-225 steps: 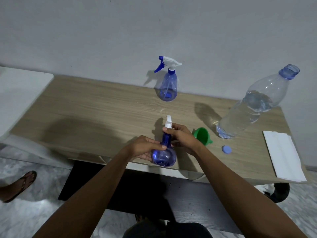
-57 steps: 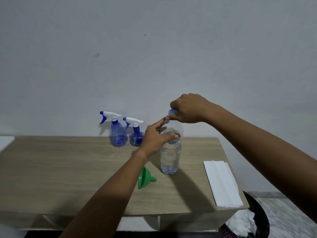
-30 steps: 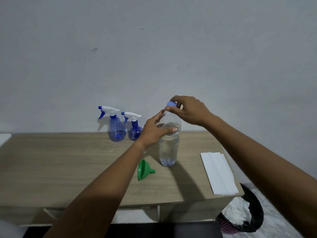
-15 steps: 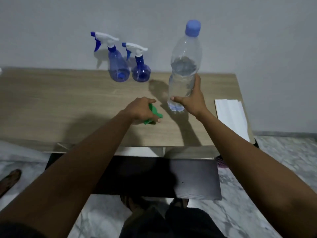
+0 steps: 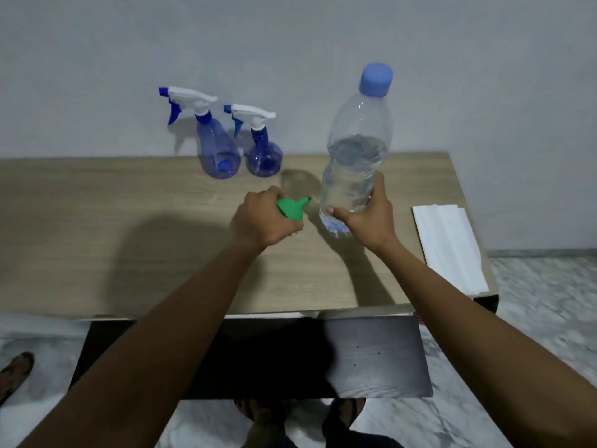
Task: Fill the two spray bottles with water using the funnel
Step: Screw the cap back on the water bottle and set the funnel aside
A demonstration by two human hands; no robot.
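Observation:
Two blue spray bottles with white trigger heads stand side by side at the back of the wooden table (image 5: 97, 240), by the wall: a taller one (image 5: 217, 149) and a rounder one (image 5: 262, 150). My left hand (image 5: 263, 221) grips the green funnel (image 5: 291, 207), whose spout points right. My right hand (image 5: 366, 215) holds the lower part of the clear water bottle (image 5: 357, 147), which stands upright, about half full, with its blue cap on. Funnel and water bottle are close together near the table's middle.
A folded white cloth (image 5: 447, 244) lies at the table's right end. A dark shelf (image 5: 371, 357) sits under the table's front edge. A sandalled foot (image 5: 14, 373) shows at the far left on the marble floor; my own feet (image 5: 300, 415) are below.
The cap went onto the water bottle. My right hand dropped from the cap to the bottle's lower body, and my left hand left the bottle and took hold of the funnel.

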